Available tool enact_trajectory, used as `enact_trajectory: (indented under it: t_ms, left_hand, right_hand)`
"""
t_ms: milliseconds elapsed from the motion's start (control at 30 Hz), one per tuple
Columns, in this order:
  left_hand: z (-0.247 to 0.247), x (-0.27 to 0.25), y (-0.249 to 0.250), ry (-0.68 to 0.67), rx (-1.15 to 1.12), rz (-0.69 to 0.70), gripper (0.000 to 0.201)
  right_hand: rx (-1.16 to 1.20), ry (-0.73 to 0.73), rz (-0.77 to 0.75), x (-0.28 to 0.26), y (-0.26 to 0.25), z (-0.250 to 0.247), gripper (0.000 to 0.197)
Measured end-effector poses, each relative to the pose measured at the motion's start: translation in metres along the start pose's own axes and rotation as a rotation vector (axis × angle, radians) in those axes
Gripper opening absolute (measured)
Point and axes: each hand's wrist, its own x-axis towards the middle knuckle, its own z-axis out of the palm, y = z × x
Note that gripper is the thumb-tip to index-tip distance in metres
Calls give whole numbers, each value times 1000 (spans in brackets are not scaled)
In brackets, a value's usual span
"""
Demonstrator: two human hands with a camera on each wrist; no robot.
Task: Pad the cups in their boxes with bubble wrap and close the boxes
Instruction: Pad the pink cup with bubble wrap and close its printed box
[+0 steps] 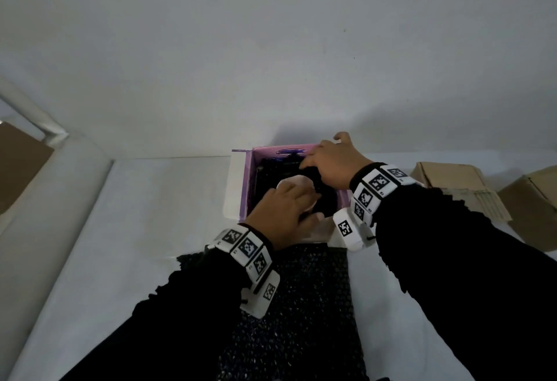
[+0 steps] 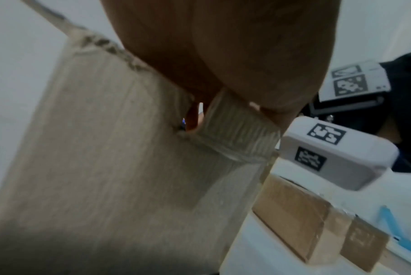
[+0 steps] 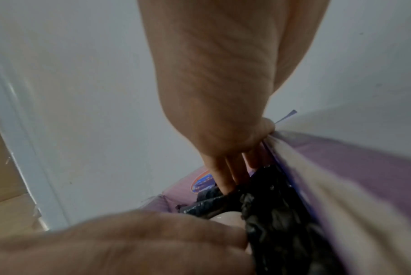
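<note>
An open purple box stands at the back of the white table, against the wall. Black bubble wrap lines its inside around a pale pink cup. My left hand reaches over the box's near edge, with fingers and thumb curved on the cup's top. My right hand is at the far right corner, thumb outside the wall. In the right wrist view its straight fingers push the bubble wrap down beside the box wall. A loose black bubble wrap sheet lies under my forearms.
Two brown cardboard boxes stand to the right of the purple box. A brown cardboard panel leans at the far left. The white wall rises right behind the box. A blue strip lies on the table to the right.
</note>
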Motion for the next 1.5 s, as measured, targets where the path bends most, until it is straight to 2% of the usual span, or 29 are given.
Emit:
enact_trajectory:
  t_ms: [100, 233, 300, 367, 433, 567, 667, 800, 1000, 1067, 1167, 1300, 1433, 1500]
  left_hand:
    - [3, -9, 8, -55, 32, 22, 74]
    - [3, -6, 13, -91, 97, 20, 94]
    - [7, -3, 13, -110, 109, 27, 104]
    - [12, 0, 9, -106, 159, 58, 106]
    - [13, 1, 8, -97, 210, 82, 98]
    - [13, 0, 11, -39, 231, 132, 79]
    - [15, -3, 12, -13, 221, 123, 78]
    - [14, -7, 16, -41, 278, 126, 66]
    - [-4, -21, 22, -65, 235, 79, 49]
    - [-12, -30, 24, -86, 242, 50, 48]
    - [-19, -50, 26, -41, 204, 8, 49]
    - [-19, -79, 32, 28, 151, -7, 47]
    - [-6, -118, 38, 104, 150, -29, 44]
    - [5, -139, 42, 71, 154, -110, 43]
  right_hand:
    - [-14, -23, 16, -2, 7, 4, 50]
    - [16, 27, 22, -4, 14, 9, 38]
    - [-13, 78, 8, -5, 16, 15, 47]
    - [-62, 109, 0, -7, 17, 23, 55]
    - [-77, 118, -6, -8, 17, 30, 53]
    - [-21, 139, -35, -10, 18, 32, 31]
    - [-30, 139, -51, -10, 15, 30, 37]
    - [-71, 112, -8, -8, 14, 32, 41]
    - [96, 228, 34, -25, 7, 18, 35]
    - [155, 289, 20, -37, 3, 11, 31]
    - [283, 423, -42, -60, -11, 8, 25]
    - [427, 536, -90, -95, -44, 26, 21]
    - [448, 597, -33, -131, -81, 66, 16]
    - [427, 580, 38, -147, -98, 92, 15]
